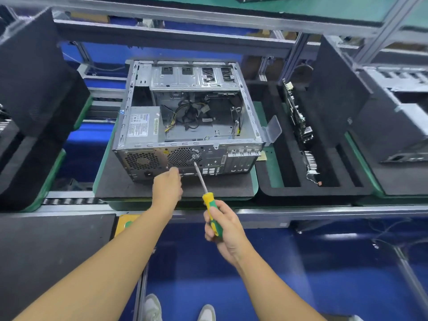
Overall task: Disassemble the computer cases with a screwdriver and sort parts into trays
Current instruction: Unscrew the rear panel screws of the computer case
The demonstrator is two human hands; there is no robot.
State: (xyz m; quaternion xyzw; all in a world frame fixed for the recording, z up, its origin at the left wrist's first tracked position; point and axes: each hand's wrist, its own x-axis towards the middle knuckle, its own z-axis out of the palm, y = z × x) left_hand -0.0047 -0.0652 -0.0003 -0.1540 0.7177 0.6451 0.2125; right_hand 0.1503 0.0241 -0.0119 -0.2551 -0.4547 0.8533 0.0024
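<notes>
A: Where's the unit?

B: Computer case [185,117] lies open side up on a dark mat [120,181], at 12 o'clock from the hands. Its rear panel faces the person, so the rear screws are reachable. The power supply [142,125] sits in the 8 o'clock corner.

A: Tool?

B: Right hand [222,232] is wrapped round the screwdriver [209,205] handle. The shaft points to 11 o'clock, with the tip at the 5 o'clock edge of the fan grille [184,156]. Can't tell if it's seated in a screw.

A: Other hand?

B: Left hand [168,186] is at the rear panel, 9 o'clock of the tip, fingers curled. It's probably steadying the case or catching a screw, but I cannot tell whether it holds anything.

A: Sorting?

B: Foam tray [273,181] sits at the case's 3 o'clock. A circuit board [298,117] stands on edge in one of its slots.
</notes>
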